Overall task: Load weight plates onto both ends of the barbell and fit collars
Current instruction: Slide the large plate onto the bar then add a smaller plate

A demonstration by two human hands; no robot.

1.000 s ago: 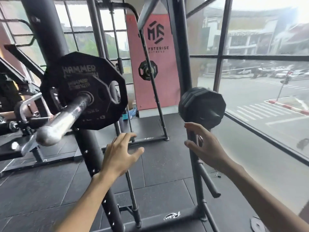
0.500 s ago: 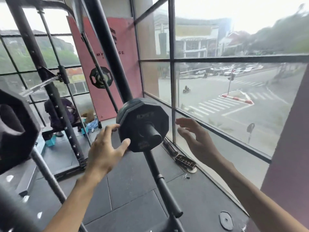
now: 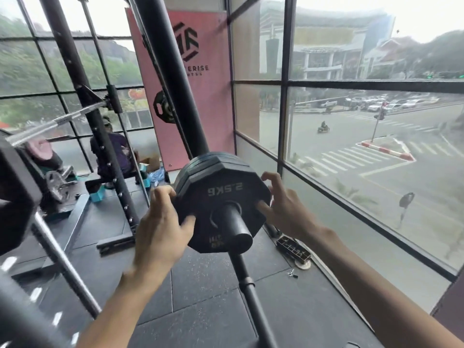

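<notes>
Weight plates (image 3: 222, 197): a small stack of black many-sided plates is carried on a storage peg (image 3: 237, 228) of the rack upright (image 3: 175, 79), at the middle of the view, just inside the window.
Plate writing: "2.5KG" is seen upside down on the upper face of the front plate; smaller print near the lower edge is too blurred to be read.
Left hand (image 3: 160, 227): the left edge of the front plate is gripped, with the fingers curled over the rim and the thumb laid on the face beside the centre hole.
Right hand (image 3: 283, 209): the right edge of the same plate is taken, with one finger pressed on the face and the others spread and bent round the rim.
Arms: both forearms are extended forward and upward from the bottom of the view, one on each side of the peg.
Barbell (image 3: 57, 121): its chrome sleeve is seen at upper left, well apart from the hands.
Banner (image 3: 200, 71): a pink banner behind the upright is marked with a black hexagon logo and the letters "ERISE"; the rest is hidden by the upright.
Floor (image 3: 213, 277): dark rubber tiles are laid below the peg.
</notes>
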